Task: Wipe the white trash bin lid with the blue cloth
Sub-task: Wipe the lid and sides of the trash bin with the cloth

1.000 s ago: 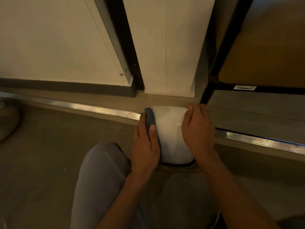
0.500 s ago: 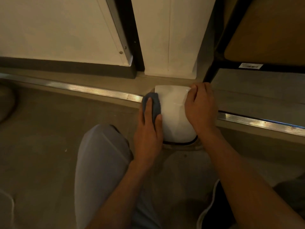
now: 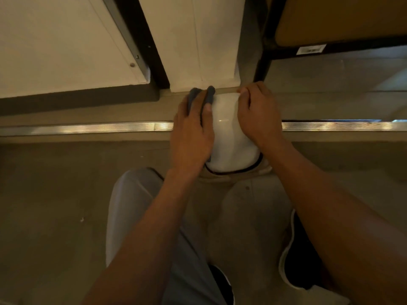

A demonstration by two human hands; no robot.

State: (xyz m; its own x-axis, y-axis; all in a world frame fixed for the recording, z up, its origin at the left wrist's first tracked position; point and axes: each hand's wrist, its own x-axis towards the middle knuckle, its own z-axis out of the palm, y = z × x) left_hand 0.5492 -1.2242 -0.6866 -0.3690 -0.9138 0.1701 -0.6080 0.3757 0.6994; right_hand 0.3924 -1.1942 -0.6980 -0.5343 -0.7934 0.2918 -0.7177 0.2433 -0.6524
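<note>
Lid [image 3: 229,137] on bin, on floor just before white wall post. Left hand [image 3: 191,130] presses blue cloth [image 3: 193,95] flat on lid's left side; over last second cloth slid from near-left toward far edge. Right hand [image 3: 257,115] curled over right rim, steadying. Judgement: stroke mid-way, centre likely unwiped.

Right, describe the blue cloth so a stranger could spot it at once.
Find the metal floor strip running across the view; the white trash bin lid sits over it at the middle. On the lid's left edge, under the left hand, is the blue cloth, the only dark blue, soft thing there.
</note>
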